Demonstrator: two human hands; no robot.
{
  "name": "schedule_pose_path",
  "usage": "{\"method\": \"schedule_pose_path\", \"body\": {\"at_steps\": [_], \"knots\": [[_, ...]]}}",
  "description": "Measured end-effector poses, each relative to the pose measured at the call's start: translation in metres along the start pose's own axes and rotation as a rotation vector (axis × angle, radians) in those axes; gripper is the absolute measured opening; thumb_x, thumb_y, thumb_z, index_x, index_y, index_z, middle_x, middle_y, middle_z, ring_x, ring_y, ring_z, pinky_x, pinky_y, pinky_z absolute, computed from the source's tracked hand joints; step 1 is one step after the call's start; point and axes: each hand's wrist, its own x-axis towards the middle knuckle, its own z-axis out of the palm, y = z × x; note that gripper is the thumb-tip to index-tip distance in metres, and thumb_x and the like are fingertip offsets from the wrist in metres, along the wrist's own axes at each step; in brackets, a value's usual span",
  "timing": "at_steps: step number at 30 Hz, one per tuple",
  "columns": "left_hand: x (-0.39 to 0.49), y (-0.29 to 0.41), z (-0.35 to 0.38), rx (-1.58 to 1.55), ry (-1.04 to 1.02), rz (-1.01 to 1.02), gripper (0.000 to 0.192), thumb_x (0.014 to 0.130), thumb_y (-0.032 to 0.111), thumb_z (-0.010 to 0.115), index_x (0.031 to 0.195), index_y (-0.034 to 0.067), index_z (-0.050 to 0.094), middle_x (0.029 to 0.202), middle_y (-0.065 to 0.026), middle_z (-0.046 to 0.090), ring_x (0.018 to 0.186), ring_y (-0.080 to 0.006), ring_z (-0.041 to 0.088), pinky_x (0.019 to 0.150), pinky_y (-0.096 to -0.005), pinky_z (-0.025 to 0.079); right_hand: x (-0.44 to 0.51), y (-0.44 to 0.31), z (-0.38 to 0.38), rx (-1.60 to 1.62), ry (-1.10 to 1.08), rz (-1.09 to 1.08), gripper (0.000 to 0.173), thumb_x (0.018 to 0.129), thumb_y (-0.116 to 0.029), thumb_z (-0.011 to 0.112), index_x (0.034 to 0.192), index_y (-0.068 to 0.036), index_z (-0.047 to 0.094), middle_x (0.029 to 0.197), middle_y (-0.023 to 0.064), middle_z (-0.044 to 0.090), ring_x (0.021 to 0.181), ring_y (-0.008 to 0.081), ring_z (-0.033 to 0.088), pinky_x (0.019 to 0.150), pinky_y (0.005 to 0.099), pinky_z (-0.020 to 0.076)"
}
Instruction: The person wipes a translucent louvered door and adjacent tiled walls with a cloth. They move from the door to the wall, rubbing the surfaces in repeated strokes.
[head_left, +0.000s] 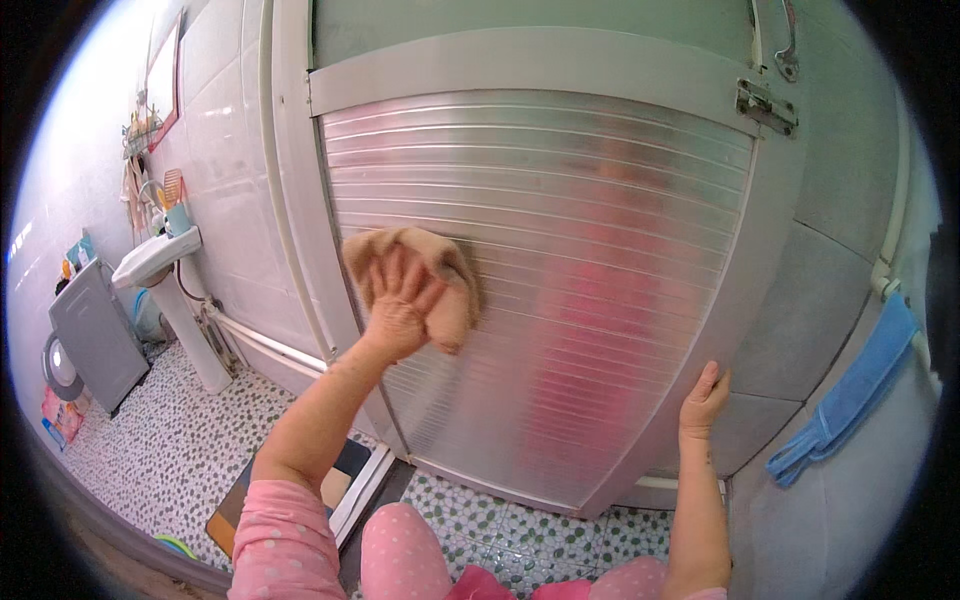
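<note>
My left hand lies spread, fingers apart, on a tan cloth, pressing it against the ribbed translucent panel of a door with a pale frame. The cloth sits at the panel's left side, bunched around the fingers. At the door's right edge, low on the frame, my right hand grips the edge, thumb up; its other fingers are partly hidden. A metal bolt latch and a handle show at the upper right of the door.
A blue cloth hangs from a pipe on the right wall. To the left stand a white pedestal sink with a cup and a grey washing machine. A mat lies beside the raised threshold.
</note>
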Motion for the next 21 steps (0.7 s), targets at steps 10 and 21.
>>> {"method": "schedule_pose_path", "body": {"at_steps": [10, 21], "knots": [[0.017, 0.017, 0.003, -0.055, 0.180, -0.330, 0.108, 0.066, 0.046, 0.073, 0.147, 0.011, 0.011, 0.152, -0.0206, -0.008, 0.138, -0.0425, -0.011, 0.106, -0.0621, -0.005, -0.002, -0.006, 0.003, -0.001, 0.025, 0.003, 0.056, 0.094, -0.043, 0.045, 0.109, 0.011, 0.049, 0.093, 0.0248, 0.061, 0.084, 0.0341, 0.060, 0.075, 0.0390, 0.0459], [0.133, 0.208, -0.045, -0.214, 0.200, 0.221, 0.083, 0.064, 0.050, 0.070, 0.138, 0.028, 0.040, 0.151, -0.0083, 0.018, 0.138, -0.0392, 0.006, 0.101, -0.0697, 0.001, 0.000, -0.016, 0.001, 0.028, -0.040, 0.053, 0.062, 0.092, -0.050, 0.046, 0.109, 0.009, 0.052, 0.091, 0.0228, 0.064, 0.081, 0.0312, 0.063, 0.070, 0.0376, 0.0475]]}}
